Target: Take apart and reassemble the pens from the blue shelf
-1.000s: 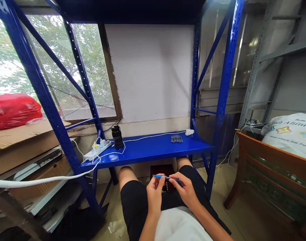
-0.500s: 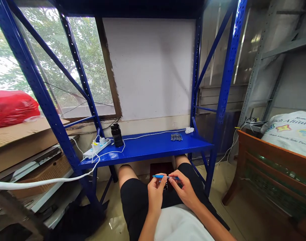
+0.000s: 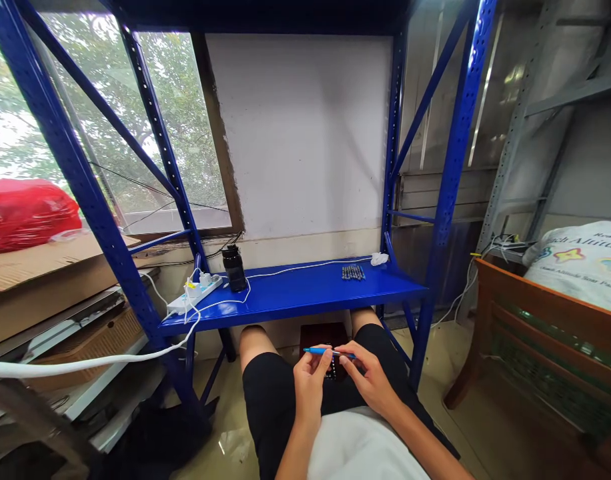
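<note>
A blue pen [image 3: 315, 351] lies sideways between my two hands, above my lap. Fingers and thumb of my left hand [image 3: 311, 377] are closed on its blue barrel, whose left end sticks out past them. My right hand [image 3: 366, 371] pinches the pen's right part, with a bit of blue showing beyond the fingertips. A thin pale stretch shows between the two grips; finer detail is hidden by the fingers. Beyond my hands, a row of several dark pen-like pieces [image 3: 353, 272] rests on the blue shelf [image 3: 295, 288].
A black bottle [image 3: 233, 269] and a white power strip [image 3: 195, 293] stand on the shelf's left side. A white cable [image 3: 85, 365] runs across the left. Crumpled white plastic [image 3: 379, 259] sits at the back right. Below my hands is a dark red box [image 3: 310, 337].
My hands have drawn slightly closer together along the pen, and the pale stretch between them looks shorter. The view has shifted a little.
</note>
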A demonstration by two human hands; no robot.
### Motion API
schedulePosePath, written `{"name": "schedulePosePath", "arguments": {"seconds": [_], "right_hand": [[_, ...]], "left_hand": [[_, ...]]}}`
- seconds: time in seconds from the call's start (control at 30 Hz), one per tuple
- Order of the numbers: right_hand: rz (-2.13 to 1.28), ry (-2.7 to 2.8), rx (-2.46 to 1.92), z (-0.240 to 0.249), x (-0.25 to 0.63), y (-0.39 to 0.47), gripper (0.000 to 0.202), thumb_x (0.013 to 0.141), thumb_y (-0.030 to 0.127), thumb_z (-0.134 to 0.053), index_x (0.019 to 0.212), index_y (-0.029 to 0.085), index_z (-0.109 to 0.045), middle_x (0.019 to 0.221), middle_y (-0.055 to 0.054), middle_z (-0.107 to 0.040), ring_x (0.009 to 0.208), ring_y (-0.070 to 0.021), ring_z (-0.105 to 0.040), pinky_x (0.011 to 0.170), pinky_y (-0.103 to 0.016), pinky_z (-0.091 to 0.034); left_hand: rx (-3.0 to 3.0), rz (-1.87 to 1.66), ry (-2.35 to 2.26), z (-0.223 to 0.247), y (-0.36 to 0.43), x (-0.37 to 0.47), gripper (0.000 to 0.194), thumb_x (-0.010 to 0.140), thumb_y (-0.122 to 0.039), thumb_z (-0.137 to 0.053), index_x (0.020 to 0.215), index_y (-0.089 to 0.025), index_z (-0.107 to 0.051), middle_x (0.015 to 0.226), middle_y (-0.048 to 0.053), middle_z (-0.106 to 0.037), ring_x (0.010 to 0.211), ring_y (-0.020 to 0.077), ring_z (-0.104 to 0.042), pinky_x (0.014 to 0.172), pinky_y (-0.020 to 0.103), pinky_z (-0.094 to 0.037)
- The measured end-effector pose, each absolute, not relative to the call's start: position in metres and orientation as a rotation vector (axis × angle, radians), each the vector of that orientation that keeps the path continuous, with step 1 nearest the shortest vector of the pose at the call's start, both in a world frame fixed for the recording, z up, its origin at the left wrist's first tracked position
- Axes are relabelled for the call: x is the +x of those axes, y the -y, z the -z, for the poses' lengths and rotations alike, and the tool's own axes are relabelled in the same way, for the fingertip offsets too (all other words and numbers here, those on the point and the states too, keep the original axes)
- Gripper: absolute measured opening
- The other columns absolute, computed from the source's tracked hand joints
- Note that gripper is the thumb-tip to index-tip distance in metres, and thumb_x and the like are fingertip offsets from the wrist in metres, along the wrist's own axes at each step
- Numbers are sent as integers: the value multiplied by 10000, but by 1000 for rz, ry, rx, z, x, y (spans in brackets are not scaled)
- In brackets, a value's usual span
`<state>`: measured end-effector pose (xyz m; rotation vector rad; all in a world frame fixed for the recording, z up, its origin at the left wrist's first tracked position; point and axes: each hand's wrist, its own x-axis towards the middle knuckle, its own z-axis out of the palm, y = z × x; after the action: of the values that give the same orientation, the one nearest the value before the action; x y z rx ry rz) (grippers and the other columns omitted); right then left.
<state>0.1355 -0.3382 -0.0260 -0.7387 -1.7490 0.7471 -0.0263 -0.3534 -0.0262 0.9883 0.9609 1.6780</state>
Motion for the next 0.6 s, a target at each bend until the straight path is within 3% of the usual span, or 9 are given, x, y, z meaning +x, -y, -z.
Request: {"name": "schedulePosePath", "arguments": {"seconds": [0.2,0.37,0.43,0.53,0.6], "right_hand": [[-887,1618,-737,28,133,339,284,1048,504,-636,1073,224,-681,921,-43,-702,812,-205,-699,681,-293,-567],[-927,1577,-814,34,134,332,354,1037,548,-640,961,207,-696,737,2,-631,624,-152,-590,561,-259,-471],[-905,1542,-829,36,134,330,360,1031,562,-641,1009,208,-705,757,3,-633,603,-139,-561,547,-252,-453],[-897,1440,-776,37,133,329,401,989,581,-691,1168,223,-677,947,-38,-686,700,-155,-617,572,-252,-488],[-935,1398,-764,37,133,328,433,959,602,-720,1157,220,-676,946,-45,-697,706,-159,-627,555,-246,-484]], "left_hand": [[959,-1669,-915,24,354,-26,436,743,-504,-928,982,-149,-844,930,105,-815,834,220,-721,772,299,-552],[1015,-1669,-947,25,355,-27,420,771,-504,-906,991,-152,-847,941,107,-812,858,227,-720,788,308,-559],[1036,-1677,-969,27,354,-27,420,779,-505,-900,1001,-153,-847,936,104,-809,844,217,-712,778,302,-556],[1001,-1734,-1003,29,353,-29,420,782,-510,-896,1001,-156,-843,904,87,-799,799,196,-692,748,290,-551],[957,-1781,-1009,30,352,-29,427,777,-515,-898,999,-155,-840,878,77,-790,775,190,-683,733,290,-553]]}}
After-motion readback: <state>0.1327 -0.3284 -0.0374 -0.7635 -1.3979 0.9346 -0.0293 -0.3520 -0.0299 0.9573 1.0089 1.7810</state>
